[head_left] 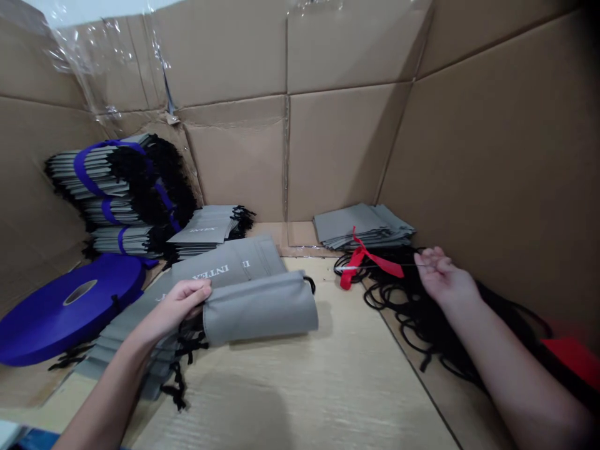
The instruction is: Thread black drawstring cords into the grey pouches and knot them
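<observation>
My left hand (pixel 185 300) pinches the left end of a grey drawstring pouch (pixel 262 309). A short loop of black cord shows at the pouch's right upper corner. In my right hand (pixel 438 272), the closed fingers grip a thin metal rod (pixel 410 265) that points left toward the pouch, apart from it. A red ribbon (pixel 359 259) lies along the rod near its tip; whether it is tied to it I cannot tell. Beneath the right hand is a heap of black cords (pixel 422 319). More grey pouches (pixel 229 265) with white lettering lie fanned out behind my left hand.
Bundles of grey pouches (pixel 100 169) bound with blue tape are stacked at the left, behind a blue tape roll (pixel 37 312). A stack of flat grey pouches (pixel 351 225) sits at the back right. Cardboard walls (pixel 234 162) enclose the wooden tabletop (pixel 328 387).
</observation>
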`<state>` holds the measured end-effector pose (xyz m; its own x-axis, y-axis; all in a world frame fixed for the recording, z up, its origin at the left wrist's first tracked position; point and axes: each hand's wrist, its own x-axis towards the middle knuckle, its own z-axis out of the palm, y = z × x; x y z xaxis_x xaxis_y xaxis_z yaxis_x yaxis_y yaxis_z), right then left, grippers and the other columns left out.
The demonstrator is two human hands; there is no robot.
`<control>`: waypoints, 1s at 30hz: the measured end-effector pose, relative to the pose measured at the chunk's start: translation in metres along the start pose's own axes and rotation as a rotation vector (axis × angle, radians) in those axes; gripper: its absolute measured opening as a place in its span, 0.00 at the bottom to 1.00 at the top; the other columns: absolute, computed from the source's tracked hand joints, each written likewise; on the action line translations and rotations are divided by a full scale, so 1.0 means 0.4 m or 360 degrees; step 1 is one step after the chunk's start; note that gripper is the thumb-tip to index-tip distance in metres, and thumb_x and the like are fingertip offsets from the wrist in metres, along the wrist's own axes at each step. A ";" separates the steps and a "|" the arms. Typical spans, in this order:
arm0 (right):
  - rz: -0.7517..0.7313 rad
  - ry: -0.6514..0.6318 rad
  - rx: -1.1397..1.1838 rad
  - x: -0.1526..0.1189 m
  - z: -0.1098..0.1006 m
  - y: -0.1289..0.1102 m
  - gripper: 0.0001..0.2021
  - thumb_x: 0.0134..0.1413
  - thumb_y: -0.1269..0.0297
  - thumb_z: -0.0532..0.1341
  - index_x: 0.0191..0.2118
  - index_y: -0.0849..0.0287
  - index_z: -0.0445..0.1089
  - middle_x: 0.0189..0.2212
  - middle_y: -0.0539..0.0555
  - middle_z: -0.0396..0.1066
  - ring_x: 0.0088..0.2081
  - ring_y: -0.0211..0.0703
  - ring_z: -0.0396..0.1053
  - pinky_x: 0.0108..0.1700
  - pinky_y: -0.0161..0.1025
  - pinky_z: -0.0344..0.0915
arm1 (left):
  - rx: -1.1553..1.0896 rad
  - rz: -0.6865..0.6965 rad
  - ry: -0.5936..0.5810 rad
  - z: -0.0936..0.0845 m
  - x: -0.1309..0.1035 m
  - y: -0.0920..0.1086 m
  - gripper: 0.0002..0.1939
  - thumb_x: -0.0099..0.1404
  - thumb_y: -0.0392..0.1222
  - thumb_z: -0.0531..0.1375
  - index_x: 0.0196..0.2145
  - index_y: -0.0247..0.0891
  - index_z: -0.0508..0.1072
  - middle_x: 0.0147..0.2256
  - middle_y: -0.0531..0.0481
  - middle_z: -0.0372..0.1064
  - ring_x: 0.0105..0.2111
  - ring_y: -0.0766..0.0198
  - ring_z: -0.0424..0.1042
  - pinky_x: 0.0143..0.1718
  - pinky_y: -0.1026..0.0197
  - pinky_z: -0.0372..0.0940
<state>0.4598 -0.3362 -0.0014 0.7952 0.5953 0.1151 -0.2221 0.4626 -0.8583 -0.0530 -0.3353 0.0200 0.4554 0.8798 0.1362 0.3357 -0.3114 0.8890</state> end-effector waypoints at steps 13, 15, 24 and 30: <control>0.0034 -0.0618 -0.1122 -0.220 0.127 0.012 0.16 0.44 0.69 0.62 0.43 0.59 0.69 0.59 0.63 0.52 0.61 0.62 0.46 0.56 0.62 0.47 | -0.0003 0.0001 0.0193 0.045 0.015 0.013 0.19 0.64 0.56 0.48 0.25 0.39 0.53 0.21 0.59 0.42 0.20 0.71 0.43 0.18 0.70 0.43; -0.0258 -0.0557 -0.1354 -0.262 0.142 0.008 0.20 0.45 0.66 0.63 0.48 0.53 0.66 0.65 0.55 0.31 0.64 0.59 0.24 0.58 0.64 0.30 | -0.0037 -0.0012 0.0208 0.046 0.016 0.008 0.19 0.64 0.56 0.49 0.25 0.39 0.54 0.21 0.59 0.42 0.19 0.71 0.43 0.18 0.70 0.43; -0.0632 -0.0933 -0.3010 -0.307 0.137 -0.069 0.18 0.58 0.55 0.51 0.40 0.61 0.72 0.33 0.67 0.73 0.36 0.62 0.71 0.34 0.52 0.63 | 0.0000 0.0014 0.0337 0.056 0.022 0.001 0.20 0.62 0.57 0.50 0.24 0.38 0.54 0.22 0.59 0.43 0.20 0.71 0.44 0.18 0.70 0.44; -0.0741 -0.1519 -0.2179 -0.389 0.169 -0.100 0.19 0.58 0.50 0.49 0.45 0.54 0.68 0.41 0.57 0.72 0.41 0.50 0.70 0.40 0.42 0.63 | -0.0003 -0.0004 0.0391 0.060 0.022 0.001 0.21 0.63 0.57 0.50 0.23 0.39 0.53 0.20 0.59 0.41 0.19 0.71 0.42 0.18 0.69 0.42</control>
<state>0.3071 -0.4030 0.0490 -0.0510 0.9659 0.2540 0.9133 0.1480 -0.3794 -0.0290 -0.3363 0.0110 0.2405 0.9415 0.2360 0.3349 -0.3087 0.8902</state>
